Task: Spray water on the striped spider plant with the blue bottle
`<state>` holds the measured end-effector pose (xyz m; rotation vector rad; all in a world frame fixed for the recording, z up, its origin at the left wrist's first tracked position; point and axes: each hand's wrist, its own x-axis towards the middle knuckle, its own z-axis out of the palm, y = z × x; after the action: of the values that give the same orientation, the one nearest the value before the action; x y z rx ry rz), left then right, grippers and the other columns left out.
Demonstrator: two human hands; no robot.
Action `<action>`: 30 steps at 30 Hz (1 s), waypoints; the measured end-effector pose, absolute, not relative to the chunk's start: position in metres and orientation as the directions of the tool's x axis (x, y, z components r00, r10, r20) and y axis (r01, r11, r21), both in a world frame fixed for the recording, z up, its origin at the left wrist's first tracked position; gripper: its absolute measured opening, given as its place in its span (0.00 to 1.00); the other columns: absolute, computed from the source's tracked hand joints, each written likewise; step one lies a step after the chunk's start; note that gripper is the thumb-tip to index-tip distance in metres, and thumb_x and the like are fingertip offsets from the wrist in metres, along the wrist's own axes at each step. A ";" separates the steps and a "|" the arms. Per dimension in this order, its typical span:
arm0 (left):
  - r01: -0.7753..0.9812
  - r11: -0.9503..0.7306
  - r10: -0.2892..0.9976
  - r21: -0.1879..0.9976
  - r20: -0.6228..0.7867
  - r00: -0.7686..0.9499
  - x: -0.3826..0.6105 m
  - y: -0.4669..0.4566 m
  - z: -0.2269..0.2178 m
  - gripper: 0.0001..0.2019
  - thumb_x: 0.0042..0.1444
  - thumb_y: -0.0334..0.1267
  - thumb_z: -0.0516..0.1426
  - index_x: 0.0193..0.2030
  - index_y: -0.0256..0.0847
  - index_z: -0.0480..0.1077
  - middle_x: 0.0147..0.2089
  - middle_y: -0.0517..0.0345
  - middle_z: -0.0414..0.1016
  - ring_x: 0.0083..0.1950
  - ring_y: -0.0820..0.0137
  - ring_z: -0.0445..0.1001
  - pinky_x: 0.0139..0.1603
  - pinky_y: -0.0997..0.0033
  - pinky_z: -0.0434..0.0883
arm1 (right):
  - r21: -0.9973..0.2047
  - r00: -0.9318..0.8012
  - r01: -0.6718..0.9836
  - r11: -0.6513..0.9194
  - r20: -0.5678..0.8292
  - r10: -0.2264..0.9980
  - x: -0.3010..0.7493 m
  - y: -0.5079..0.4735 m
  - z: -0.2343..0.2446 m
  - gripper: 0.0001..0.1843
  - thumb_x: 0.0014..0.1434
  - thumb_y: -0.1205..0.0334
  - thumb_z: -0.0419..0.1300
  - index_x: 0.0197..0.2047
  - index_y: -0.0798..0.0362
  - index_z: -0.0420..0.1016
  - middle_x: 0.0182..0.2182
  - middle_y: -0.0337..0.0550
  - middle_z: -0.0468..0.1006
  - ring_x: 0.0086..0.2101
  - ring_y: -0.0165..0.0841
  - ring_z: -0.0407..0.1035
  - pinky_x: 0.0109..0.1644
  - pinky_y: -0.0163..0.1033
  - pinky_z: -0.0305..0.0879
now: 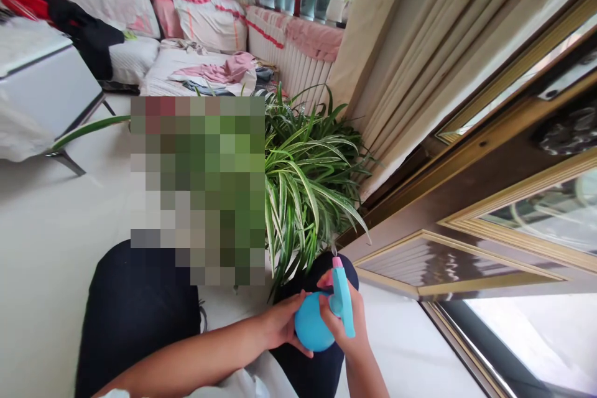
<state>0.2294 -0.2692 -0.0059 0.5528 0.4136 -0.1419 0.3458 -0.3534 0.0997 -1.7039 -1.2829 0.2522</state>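
Note:
A blue spray bottle (pixel 313 322) with a light blue trigger head and pink nozzle is held above my right thigh. My left hand (pixel 282 321) cups the round body from the left side, fingers wrapped around it. Around the neck and trigger, my right hand (pixel 347 317) is closed, with the thumb across the front. The nozzle points forward, toward a leafy plant (pixel 303 186) with long green leaves edged in white. Fine spray seems to show just beyond the nozzle tip. Left of the plant, a pixelated patch hides part of the foliage.
A dark wooden door (pixel 466 211) with gold trim stands at the right, beside a beige curtain (pixel 433 31). Potted plants (pixel 308 0) line the windowsill. Farther back are a sofa (pixel 205 25) with cloths and a white table (pixel 51 87).

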 end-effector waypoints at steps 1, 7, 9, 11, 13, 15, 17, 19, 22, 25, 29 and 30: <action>0.245 0.839 -0.026 0.485 -0.415 0.909 0.229 -0.269 -0.005 0.45 0.39 0.70 0.59 0.59 0.42 0.64 0.49 0.44 0.76 0.41 0.56 0.76 0.39 0.50 0.72 | -0.778 0.436 0.628 -0.001 0.352 0.828 0.345 -0.354 0.099 0.06 0.55 0.59 0.56 0.36 0.50 0.69 0.29 0.38 0.74 0.28 0.33 0.71 0.34 0.38 0.71; 0.246 0.820 -0.026 0.517 -0.396 0.918 0.227 -0.269 -0.002 0.43 0.43 0.69 0.57 0.60 0.42 0.65 0.53 0.44 0.74 0.44 0.55 0.76 0.47 0.42 0.69 | -0.773 0.404 0.633 0.051 0.385 0.830 0.350 -0.358 0.083 0.20 0.58 0.57 0.55 0.53 0.51 0.68 0.44 0.46 0.78 0.43 0.40 0.75 0.46 0.44 0.74; 0.247 0.822 -0.027 0.514 -0.398 0.917 0.228 -0.270 -0.006 0.42 0.44 0.70 0.56 0.59 0.42 0.65 0.52 0.45 0.74 0.44 0.55 0.76 0.48 0.42 0.69 | -0.770 0.364 0.629 0.110 0.416 0.834 0.352 -0.357 0.077 0.32 0.59 0.56 0.55 0.66 0.51 0.55 0.57 0.52 0.71 0.56 0.45 0.68 0.55 0.51 0.69; 0.264 0.823 -0.051 0.503 -0.398 0.916 0.228 -0.271 -0.011 0.43 0.43 0.71 0.55 0.58 0.40 0.66 0.50 0.45 0.75 0.44 0.55 0.76 0.48 0.43 0.70 | -0.762 0.327 0.633 0.136 0.422 0.846 0.354 -0.355 0.075 0.37 0.60 0.57 0.54 0.69 0.51 0.48 0.63 0.53 0.64 0.61 0.47 0.60 0.59 0.54 0.66; 0.269 0.828 -0.064 0.492 -0.394 0.917 0.229 -0.272 -0.016 0.44 0.42 0.72 0.55 0.57 0.39 0.66 0.50 0.44 0.75 0.44 0.55 0.75 0.46 0.45 0.71 | -0.752 0.307 0.645 0.132 0.414 0.857 0.356 -0.354 0.077 0.34 0.59 0.58 0.54 0.67 0.51 0.53 0.60 0.52 0.67 0.60 0.46 0.62 0.58 0.54 0.66; 0.245 0.834 -0.033 0.494 -0.398 0.917 0.229 -0.274 -0.018 0.46 0.41 0.72 0.55 0.59 0.39 0.65 0.50 0.43 0.75 0.44 0.54 0.75 0.43 0.46 0.72 | -0.746 0.308 0.655 0.120 0.409 0.859 0.358 -0.355 0.081 0.27 0.58 0.59 0.54 0.61 0.51 0.62 0.52 0.49 0.75 0.54 0.44 0.69 0.55 0.50 0.69; 0.215 0.837 0.011 0.504 -0.408 0.913 0.229 -0.276 -0.017 0.46 0.41 0.72 0.56 0.60 0.40 0.63 0.51 0.43 0.74 0.43 0.54 0.75 0.41 0.47 0.72 | -0.748 0.327 0.655 0.110 0.412 0.851 0.359 -0.358 0.086 0.19 0.57 0.60 0.54 0.53 0.51 0.69 0.44 0.45 0.78 0.48 0.43 0.73 0.49 0.46 0.72; 0.206 0.833 0.029 0.514 -0.412 0.911 0.228 -0.277 -0.014 0.45 0.41 0.71 0.57 0.60 0.42 0.62 0.52 0.43 0.73 0.43 0.54 0.75 0.42 0.46 0.71 | -0.761 0.354 0.642 0.095 0.404 0.843 0.359 -0.361 0.089 0.14 0.57 0.59 0.55 0.46 0.51 0.71 0.39 0.44 0.79 0.46 0.43 0.74 0.43 0.42 0.74; 0.209 0.828 0.027 0.520 -0.409 0.912 0.228 -0.278 -0.012 0.44 0.41 0.70 0.58 0.60 0.42 0.62 0.52 0.43 0.74 0.45 0.52 0.75 0.44 0.43 0.70 | -0.783 0.388 0.619 0.065 0.376 0.841 0.357 -0.363 0.090 0.10 0.56 0.57 0.55 0.40 0.51 0.71 0.35 0.43 0.79 0.44 0.43 0.76 0.38 0.39 0.75; 0.210 0.825 0.025 0.525 -0.405 0.914 0.227 -0.278 -0.010 0.45 0.41 0.71 0.56 0.60 0.43 0.63 0.51 0.43 0.75 0.46 0.51 0.75 0.45 0.42 0.69 | -0.782 0.390 0.620 0.066 0.380 0.839 0.356 -0.360 0.086 0.19 0.57 0.57 0.55 0.51 0.51 0.70 0.43 0.46 0.79 0.46 0.42 0.75 0.42 0.40 0.76; 0.216 0.823 0.010 0.525 -0.393 0.920 0.226 -0.278 -0.007 0.43 0.43 0.71 0.55 0.60 0.43 0.65 0.53 0.44 0.74 0.47 0.51 0.75 0.45 0.45 0.70 | -0.776 0.346 0.613 0.152 0.436 0.831 0.358 -0.357 0.080 0.35 0.59 0.53 0.55 0.68 0.51 0.53 0.56 0.52 0.73 0.54 0.45 0.70 0.53 0.49 0.72; 0.207 0.829 0.011 0.519 -0.385 0.923 0.225 -0.278 -0.006 0.43 0.42 0.71 0.56 0.59 0.43 0.66 0.54 0.44 0.74 0.47 0.52 0.75 0.45 0.45 0.70 | -0.776 0.331 0.608 0.168 0.440 0.835 0.358 -0.357 0.079 0.35 0.60 0.53 0.55 0.68 0.51 0.53 0.56 0.52 0.73 0.55 0.46 0.70 0.55 0.51 0.70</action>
<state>0.2252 -0.2783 -0.0058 0.5872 0.3873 -0.1065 0.3584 -0.3575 0.0795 -1.5295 -1.3658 0.2660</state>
